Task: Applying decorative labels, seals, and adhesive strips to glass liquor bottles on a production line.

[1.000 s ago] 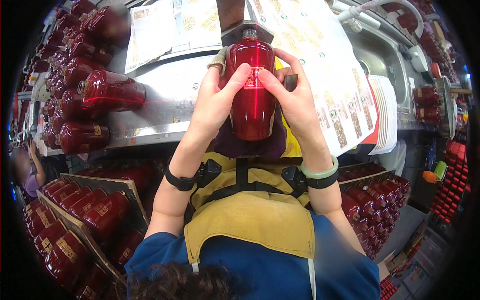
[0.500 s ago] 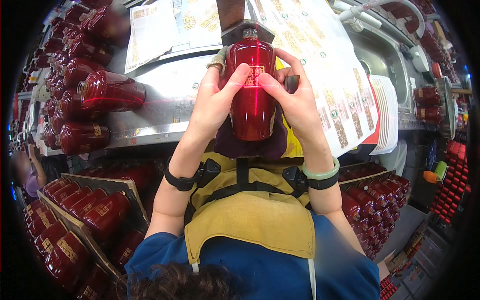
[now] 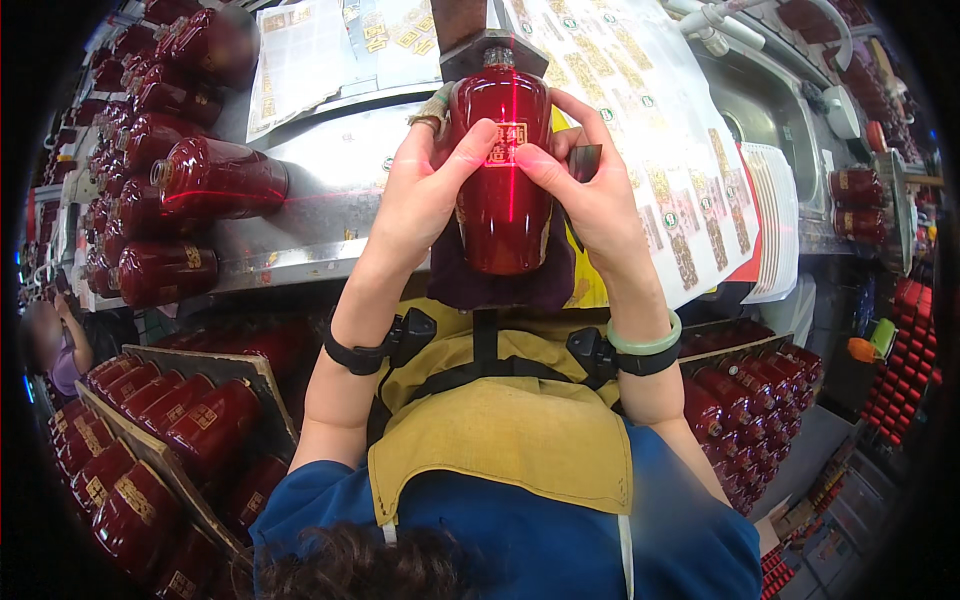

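Gripping red bottle (image 3: 503, 175), left hand (image 3: 425, 195) curled round it, right hand (image 3: 590, 205) thumb pressing gold label (image 3: 506, 145)

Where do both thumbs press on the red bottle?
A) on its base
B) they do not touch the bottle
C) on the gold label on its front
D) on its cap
C: the left hand and right hand hold the red bottle, and both thumb tips meet on the small gold label on its front, where a red light line crosses.
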`<action>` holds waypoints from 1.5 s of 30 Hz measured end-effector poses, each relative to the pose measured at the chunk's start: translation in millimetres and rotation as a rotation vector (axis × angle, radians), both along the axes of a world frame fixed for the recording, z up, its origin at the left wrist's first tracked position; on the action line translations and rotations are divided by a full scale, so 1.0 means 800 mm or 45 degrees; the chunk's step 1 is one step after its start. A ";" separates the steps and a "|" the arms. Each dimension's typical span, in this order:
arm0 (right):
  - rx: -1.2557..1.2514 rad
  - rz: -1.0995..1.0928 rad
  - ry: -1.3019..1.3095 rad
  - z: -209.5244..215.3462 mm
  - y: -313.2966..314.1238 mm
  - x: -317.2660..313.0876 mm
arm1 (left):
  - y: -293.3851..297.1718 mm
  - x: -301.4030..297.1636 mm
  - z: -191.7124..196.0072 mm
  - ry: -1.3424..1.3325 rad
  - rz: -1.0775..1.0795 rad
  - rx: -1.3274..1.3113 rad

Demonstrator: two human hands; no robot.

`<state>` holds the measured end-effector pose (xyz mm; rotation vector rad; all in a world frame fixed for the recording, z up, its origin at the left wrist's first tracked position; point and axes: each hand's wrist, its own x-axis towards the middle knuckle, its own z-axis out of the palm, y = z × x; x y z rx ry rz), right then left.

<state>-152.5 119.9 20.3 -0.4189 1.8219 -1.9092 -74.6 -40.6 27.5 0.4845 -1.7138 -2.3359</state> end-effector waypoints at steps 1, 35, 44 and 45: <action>0.008 -0.008 -0.002 0.001 -0.001 0.001 | -0.001 0.000 -0.001 0.014 -0.004 0.023; -0.017 0.007 -0.040 0.005 0.002 -0.001 | 0.005 0.002 0.001 0.016 0.018 -0.015; 0.021 0.027 -0.011 0.006 0.003 -0.002 | 0.005 0.002 -0.001 0.042 0.014 -0.015; 0.019 0.029 -0.007 0.010 0.004 -0.002 | 0.005 0.002 -0.001 0.057 0.028 0.009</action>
